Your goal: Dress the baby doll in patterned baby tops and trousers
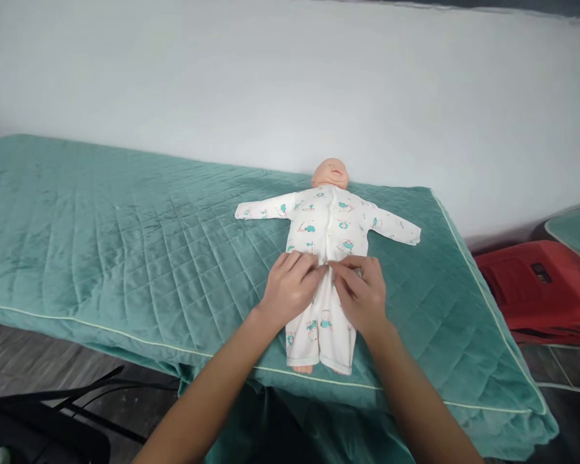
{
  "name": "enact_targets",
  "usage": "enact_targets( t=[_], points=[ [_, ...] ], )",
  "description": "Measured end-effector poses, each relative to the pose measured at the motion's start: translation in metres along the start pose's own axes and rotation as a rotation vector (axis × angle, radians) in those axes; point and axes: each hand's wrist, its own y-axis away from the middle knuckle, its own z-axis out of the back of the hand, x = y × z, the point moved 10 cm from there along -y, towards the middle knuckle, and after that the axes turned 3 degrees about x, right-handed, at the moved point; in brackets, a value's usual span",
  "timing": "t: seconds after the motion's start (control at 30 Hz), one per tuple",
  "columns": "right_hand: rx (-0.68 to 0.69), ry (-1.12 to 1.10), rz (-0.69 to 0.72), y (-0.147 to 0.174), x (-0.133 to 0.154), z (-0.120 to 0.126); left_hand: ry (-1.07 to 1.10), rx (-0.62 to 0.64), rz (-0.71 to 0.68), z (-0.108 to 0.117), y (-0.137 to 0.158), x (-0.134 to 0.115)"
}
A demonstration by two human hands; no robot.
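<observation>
A baby doll [329, 173] lies on its back, its head toward the wall and its feet toward me. It wears a white baby romper [331, 222] with green and pink prints and a buttoned front, the sleeves spread out to both sides. My left hand [292, 283] pinches the romper's front edge at the waist. Right beside it, my right hand [361, 287] pinches the same front opening, fingertips almost touching those of the left. Whatever fastener is between the fingers is too small to make out. The doll's toes show below the trouser cuffs.
A green quilted cover [174, 258] with pale piping spreads over the bed, which stands against a white wall [270, 84]. To the right is a red plastic object [541, 290]. Dark metal legs [101, 386] and a black item stand at the lower left.
</observation>
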Motion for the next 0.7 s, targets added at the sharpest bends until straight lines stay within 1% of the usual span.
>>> enact_targets(
  t=[0.1,0.13,0.17,0.2,0.23,0.27,0.33,0.37,0.4,0.43,0.47,0.5,0.53,0.6,0.7],
  points=[
    [0.035,-0.037,0.015,0.000,0.005,0.001,0.177,-0.042,0.004,0.007,0.009,0.005],
    [0.037,-0.052,0.020,0.000,0.006,0.003,0.241,-0.070,0.041,0.009,0.011,0.012],
    [0.026,-0.071,0.015,0.000,0.005,0.006,0.303,-0.104,0.112,0.011,0.013,0.024],
    [0.006,-0.093,-0.012,-0.001,0.000,0.010,0.366,-0.141,0.216,0.012,0.016,0.040],
    [-0.023,-0.119,-0.065,-0.001,-0.010,0.015,0.433,-0.171,0.352,0.009,0.019,0.060],
    [-0.067,-0.150,-0.150,-0.001,-0.025,0.021,0.507,-0.193,0.511,0.003,0.025,0.081],
    [-0.195,-0.256,-0.405,0.005,-0.069,0.030,0.702,-0.212,0.843,-0.019,0.039,0.119],
    [-0.258,-0.347,-0.554,0.011,-0.094,0.030,0.834,-0.208,0.984,-0.034,0.045,0.131],
    [-0.307,-0.483,-0.707,0.018,-0.119,0.024,0.986,-0.196,1.098,-0.050,0.050,0.138],
    [-0.320,-0.652,-0.842,0.025,-0.139,0.011,1.148,-0.180,1.179,-0.066,0.051,0.139],
    [-0.305,-0.813,-0.948,0.028,-0.152,-0.006,1.307,-0.161,1.231,-0.080,0.049,0.137],
    [-0.269,-0.944,-1.012,0.028,-0.159,-0.021,1.451,-0.138,1.267,-0.093,0.046,0.132],
    [-0.226,-1.043,-1.043,0.024,-0.162,-0.035,1.572,-0.114,1.297,-0.103,0.042,0.126],
    [-0.186,-1.146,-1.061,0.016,-0.162,-0.054,1.736,-0.079,1.350,-0.117,0.035,0.117],
    [-0.235,-1.168,-1.132,0.009,-0.163,-0.069,1.859,-0.064,1.394,-0.129,0.024,0.112]
  ],
)
